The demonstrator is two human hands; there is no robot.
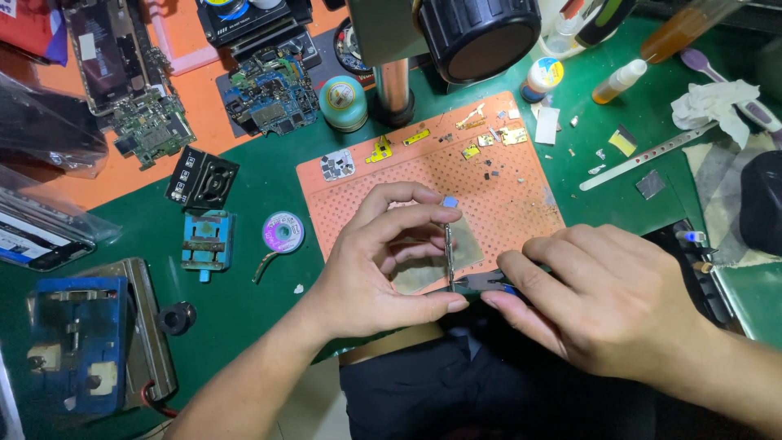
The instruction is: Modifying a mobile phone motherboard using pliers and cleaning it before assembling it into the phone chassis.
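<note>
Hands meet at the near edge of a green work mat [244, 171], seen from above, with dark clothing on the person's lap filling the bottom of the view. The left hand [371, 265] curls in from the lower left, thumb and fingertips closed on a thin metal rod [448, 248] that stands nearly upright and carries a small blue cap at its top. The right hand [607, 297] comes in from the lower right, fingers folded down and clamped on a small dark tool [481, 283] with a blue handle; most of that tool is hidden under the fingers, so its kind is hard to tell. Its tip touches the foot of the rod, just beside the left thumb.

Beneath both hands lies an orange perforated pad [505, 204], with a worn square patch partly covered by the left palm. Along the pad's far edge sit tiny yellow and grey parts [481, 143], too small to identify. To the left on the mat are a coil of wire on a purple spool [283, 232], a small blue clamp [206, 242] and a black square holder [204, 179]. Farther off lie circuit boards [269, 94], a round green tin [343, 102] and, cut off at the top, a microscope's black lens barrel [476, 33]. At the far right are small bottles [619, 81] and a crumpled white tissue [717, 104].
</note>
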